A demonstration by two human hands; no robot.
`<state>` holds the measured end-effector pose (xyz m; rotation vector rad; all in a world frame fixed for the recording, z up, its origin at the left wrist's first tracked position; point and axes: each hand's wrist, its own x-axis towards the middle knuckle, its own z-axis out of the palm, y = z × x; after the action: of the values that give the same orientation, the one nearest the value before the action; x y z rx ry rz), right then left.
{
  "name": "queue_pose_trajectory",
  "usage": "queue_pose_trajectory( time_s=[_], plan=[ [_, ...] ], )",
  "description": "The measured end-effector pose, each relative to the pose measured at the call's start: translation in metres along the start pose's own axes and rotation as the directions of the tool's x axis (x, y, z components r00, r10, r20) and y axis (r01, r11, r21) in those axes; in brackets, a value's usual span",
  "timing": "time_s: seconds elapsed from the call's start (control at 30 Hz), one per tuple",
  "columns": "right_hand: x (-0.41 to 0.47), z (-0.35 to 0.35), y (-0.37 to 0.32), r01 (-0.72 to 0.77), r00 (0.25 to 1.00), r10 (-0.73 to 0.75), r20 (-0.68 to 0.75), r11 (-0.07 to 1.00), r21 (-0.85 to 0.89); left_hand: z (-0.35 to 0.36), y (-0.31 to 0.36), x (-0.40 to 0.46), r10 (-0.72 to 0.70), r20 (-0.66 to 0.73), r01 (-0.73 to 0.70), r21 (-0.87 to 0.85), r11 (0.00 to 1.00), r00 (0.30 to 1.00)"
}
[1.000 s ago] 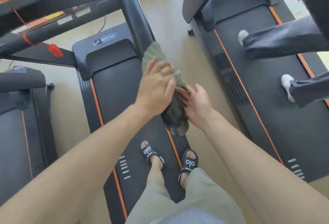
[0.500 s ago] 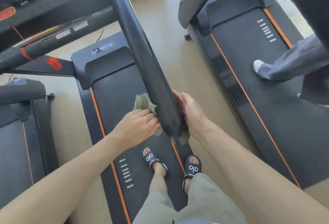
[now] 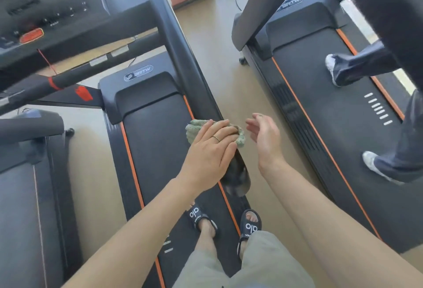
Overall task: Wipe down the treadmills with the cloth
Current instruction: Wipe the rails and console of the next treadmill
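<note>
Head view, mid-frame: left hand point(image 3: 211, 150) presses a green cloth point(image 3: 194, 131) flat-fingered on the treadmill's black handrail point(image 3: 183, 58), seemingly ungripped; right hand point(image 3: 266, 137) hovers open above beige floor point(image 3: 217, 58).

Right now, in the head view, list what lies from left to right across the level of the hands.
Left treadmill → floor strip → middle treadmill belt → cloth under left hand → right hand → right treadmill → another person's leg.
</note>
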<state>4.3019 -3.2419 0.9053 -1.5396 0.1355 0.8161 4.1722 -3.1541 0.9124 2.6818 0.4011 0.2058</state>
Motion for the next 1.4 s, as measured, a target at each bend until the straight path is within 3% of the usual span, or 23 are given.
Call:
queue_pose_trajectory(
  time_s=[0.03,0.1,0.2,0.27,0.33,0.37,0.4,0.43,0.47,0.5,0.57,0.63,0.7,0.77,0.8,0.87,0.93,1.07,1.13,1.2,1.33,1.4],
  plan=[
    [-0.004,0.000,-0.008,0.140,0.989,-0.143,-0.026,0.985,-0.101,-0.006,-0.001,0.001,0.025,0.044,-0.023,-0.044,0.999,0.999],
    [-0.016,-0.001,-0.019,0.379,0.925,-0.373,0.077,0.877,-0.295,-0.018,0.002,0.002,0.070,0.108,-0.048,-0.194,0.980,0.992],
    [-0.036,-0.002,-0.019,0.560,0.826,-0.453,0.335,0.729,-0.394,-0.027,0.011,0.000,0.123,0.119,-0.064,-0.415,0.908,0.985],
    [-0.047,-0.004,-0.012,0.631,0.767,-0.467,0.441,0.674,-0.384,-0.033,0.016,0.000,-0.054,0.078,0.090,-0.583,0.807,0.995],
    [-0.056,-0.006,0.000,0.660,0.736,-0.473,0.485,0.663,-0.354,-0.035,0.022,0.004,-0.375,0.024,0.263,-0.754,0.602,0.927],
    [-0.059,-0.006,0.008,0.672,0.725,-0.470,0.504,0.644,-0.366,-0.036,0.025,0.007,-0.525,0.027,0.289,-0.859,0.422,0.850],
    [-0.062,-0.005,0.017,0.694,0.710,-0.462,0.532,0.590,-0.413,-0.037,0.026,0.013,-0.640,0.050,0.257,-0.938,0.235,0.767],
    [-0.063,-0.004,0.026,0.725,0.686,-0.455,0.567,0.484,-0.489,-0.036,0.025,0.020,-0.725,0.065,0.212,-0.971,0.113,0.685],
    [-0.063,-0.003,0.035,0.754,0.656,-0.454,0.603,0.351,-0.555,-0.036,0.021,0.027,-0.784,0.046,0.207,-0.972,0.107,0.620],
    [-0.062,-0.003,0.043,0.761,0.638,-0.452,0.624,0.246,-0.600,-0.037,0.014,0.035,-0.818,-0.004,0.265,-0.945,0.190,0.575],
    [-0.063,-0.001,0.049,0.721,0.665,-0.448,0.598,0.175,-0.671,-0.037,-0.008,0.049,-0.840,-0.080,0.429,-0.832,0.353,0.536],
    [-0.068,0.004,0.048,0.661,0.717,-0.442,0.539,0.184,-0.727,-0.036,-0.032,0.062,-0.871,0.008,0.582,-0.748,0.321,0.491],
    [-0.065,0.010,0.042,0.617,0.768,-0.404,0.496,0.261,-0.742,-0.033,-0.048,0.074,-0.876,0.203,0.671,-0.722,0.168,0.438],
    [-0.043,0.022,0.022,0.441,0.892,-0.184,0.414,0.562,-0.700,-0.027,-0.050,0.084,-0.837,0.344,0.700,-0.711,0.065,0.426],
    [-0.029,0.031,0.009,0.312,0.917,-0.036,0.397,0.686,-0.658,-0.022,-0.050,0.088,-0.835,0.364,0.697,-0.716,0.032,0.413],
    [-0.001,0.049,-0.013,0.105,0.915,0.133,0.380,0.833,-0.543,-0.001,-0.063,0.094,-0.861,0.345,0.668,-0.744,-0.009,0.373],
    [0.010,0.050,-0.024,0.031,0.863,0.170,0.476,0.922,-0.385,0.008,-0.069,0.097,-0.876,0.337,0.643,-0.765,-0.041,0.344],
    [0.002,0.020,0.019,0.103,0.835,0.078,0.545,0.950,-0.294,-0.005,-0.045,0.100,-0.927,0.261,0.584,-0.809,-0.059,0.268],
    [-0.018,-0.011,0.069,0.201,0.853,0.019,0.522,0.911,-0.361,-0.003,-0.037,0.100,-0.952,0.186,0.560,-0.828,-0.019,0.243],
    [-0.032,-0.034,0.102,0.154,0.891,0.040,0.451,0.910,-0.385,-0.003,-0.035,0.102,-0.961,0.147,0.548,-0.836,0.004,0.232],
    [-0.005,0.002,0.045,0.114,0.858,0.071,0.508,0.939,-0.323,0.002,-0.038,0.105,-0.972,0.101,0.560,-0.828,0.037,0.212],
    [0.031,0.040,0.013,0.165,0.834,0.041,0.550,0.933,-0.320,0.005,-0.040,0.105,-0.975,0.085,0.568,-0.822,0.047,0.203]
  ],
)
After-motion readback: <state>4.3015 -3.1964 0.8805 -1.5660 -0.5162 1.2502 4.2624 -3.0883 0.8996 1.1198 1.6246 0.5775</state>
